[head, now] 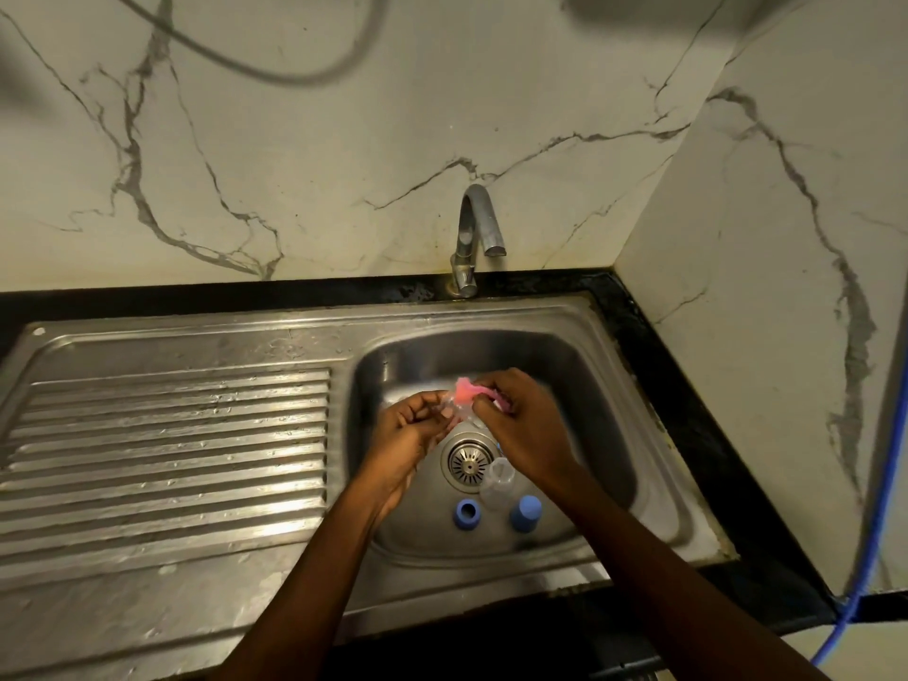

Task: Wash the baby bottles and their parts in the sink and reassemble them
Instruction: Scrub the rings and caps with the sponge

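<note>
Over the steel sink basin (580,385) both hands meet on a small pink bottle part (464,391) with a clear piece beside it. My left hand (417,430) pinches the clear piece from the left. My right hand (521,425) grips the pink part from the right, and its fingers hide much of it. On the basin floor near the front lie a blue ring (466,514), a clear bottle (497,481) and a blue cap (525,512). No water runs from the tap (479,223).
A ribbed steel draining board (167,449) stretches to the left of the basin. The drain strainer (469,462) sits mid-basin. Marble walls close the back and right. A blue hose (879,508) hangs at the right edge, a grey cable above.
</note>
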